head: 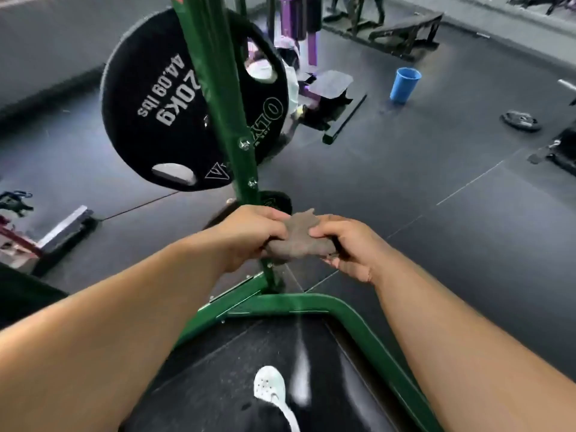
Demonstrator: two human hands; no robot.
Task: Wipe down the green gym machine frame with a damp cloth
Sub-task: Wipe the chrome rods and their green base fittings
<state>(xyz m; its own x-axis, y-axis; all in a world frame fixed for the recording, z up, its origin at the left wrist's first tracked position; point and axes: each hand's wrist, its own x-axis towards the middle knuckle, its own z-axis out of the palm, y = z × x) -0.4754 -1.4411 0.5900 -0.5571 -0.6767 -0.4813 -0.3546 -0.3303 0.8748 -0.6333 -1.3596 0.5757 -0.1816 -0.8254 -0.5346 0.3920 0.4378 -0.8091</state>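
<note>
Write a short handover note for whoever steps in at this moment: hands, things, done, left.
Hands: left hand and right hand both grip the brown cloth, bunched between them.
Where: cloth held low in front of the green post, below the black weight plate; blue bucket on the floor beyond.
Done: cannot tell what is already wiped.
Left: likely the post and the bottom bar.

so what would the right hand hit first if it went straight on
The right hand would likely meet the green post just past the cloth it pinches, or the left hand; depth unclear.
</note>
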